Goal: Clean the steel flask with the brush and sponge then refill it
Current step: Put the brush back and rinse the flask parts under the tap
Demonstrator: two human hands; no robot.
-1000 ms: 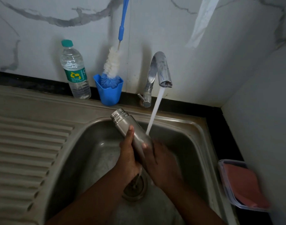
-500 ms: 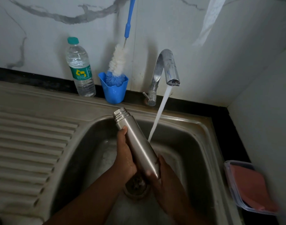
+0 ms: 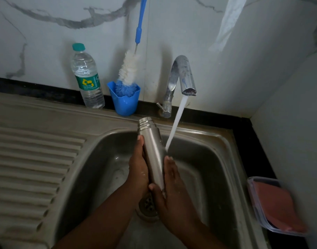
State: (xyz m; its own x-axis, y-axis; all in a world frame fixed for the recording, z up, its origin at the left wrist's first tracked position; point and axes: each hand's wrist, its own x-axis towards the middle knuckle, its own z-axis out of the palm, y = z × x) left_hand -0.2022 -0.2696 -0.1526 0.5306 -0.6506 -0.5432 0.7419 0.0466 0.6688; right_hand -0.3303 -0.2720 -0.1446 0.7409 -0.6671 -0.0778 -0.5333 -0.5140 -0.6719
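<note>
The uncapped steel flask is tilted over the sink basin, its threaded mouth pointing up and away from me. My left hand grips its left side. My right hand wraps the lower right side and base, thumb across the bottom. Water runs from the steel tap and strikes the flask's right side by my right fingertips. A long bottle brush with a blue handle stands in a blue cup behind the sink. A red sponge lies in a clear box at the right.
A plastic water bottle with a green label stands left of the blue cup against the marble wall. The ribbed draining board lies to the left of the basin. The drain sits under my hands. A wall closes the right side.
The flask has turned more upright and moved slightly right under the stream. My right hand slid from the flask's base up along its right side.
</note>
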